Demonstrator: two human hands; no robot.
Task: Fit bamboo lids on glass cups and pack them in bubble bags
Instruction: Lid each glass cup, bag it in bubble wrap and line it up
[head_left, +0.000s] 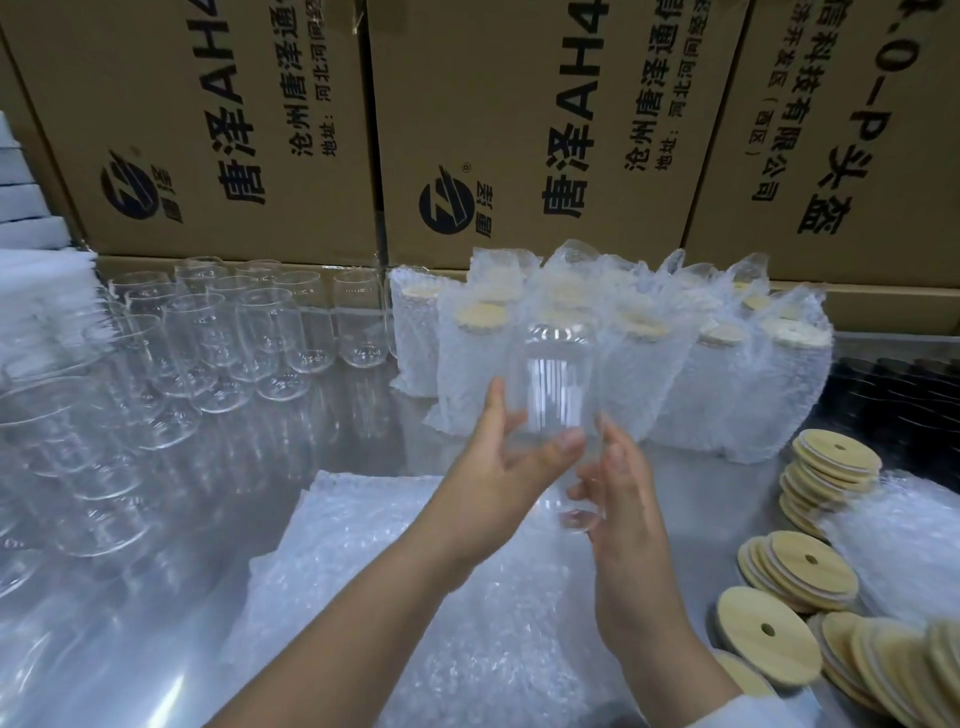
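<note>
A clear glass cup (555, 384) without a lid is held up above the table's middle, tilted, its base toward me. My left hand (506, 460) grips its left side, thumb across the front. My right hand (621, 493) cups the base end from the right, fingers curled round it. Bamboo lids (800, 571) with a small hole lie in loose stacks at the right. A pile of flat bubble bags (415, 571) lies under my forearms. Packed cups in bubble bags (613, 353), lids on, stand behind the held cup.
Several bare glass cups (218, 338) stand in rows at the left and far left. Large cardboard boxes (519, 130) wall the back. More bubble bags (909, 545) lie at the right, near a dark tray (904, 395). White foam sheets (31, 218) are stacked far left.
</note>
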